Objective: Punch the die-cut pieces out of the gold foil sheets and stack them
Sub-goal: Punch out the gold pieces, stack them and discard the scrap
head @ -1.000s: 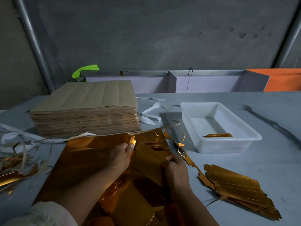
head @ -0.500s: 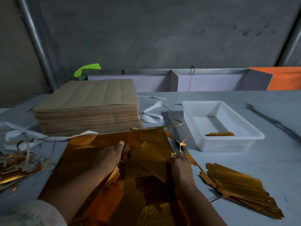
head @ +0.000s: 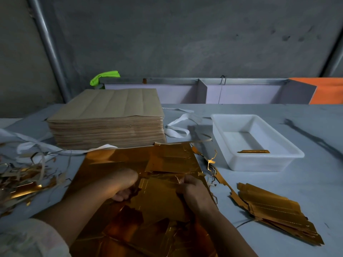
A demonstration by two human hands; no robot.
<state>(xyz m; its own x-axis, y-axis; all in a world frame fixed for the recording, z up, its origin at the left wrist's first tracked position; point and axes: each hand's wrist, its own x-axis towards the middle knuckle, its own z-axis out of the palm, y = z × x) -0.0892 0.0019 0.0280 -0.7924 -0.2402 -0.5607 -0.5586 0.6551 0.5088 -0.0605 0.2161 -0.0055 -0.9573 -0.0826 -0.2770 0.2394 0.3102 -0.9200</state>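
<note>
Head view: both hands are down on the gold foil sheet at the table's near edge. The left hand curls tight on the foil, and the right hand pinches a die-cut piece between them. The white tray beyond holds one gold strip. The stack of punched pieces lies at the right, near the tray.

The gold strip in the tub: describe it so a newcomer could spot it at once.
On the grey table, right of the gold foil sheet, stands a white plastic tub. One narrow gold strip lies flat on its floor near the front wall. It alone is inside; the stack of punched pieces sits outside, nearer the person.
</note>
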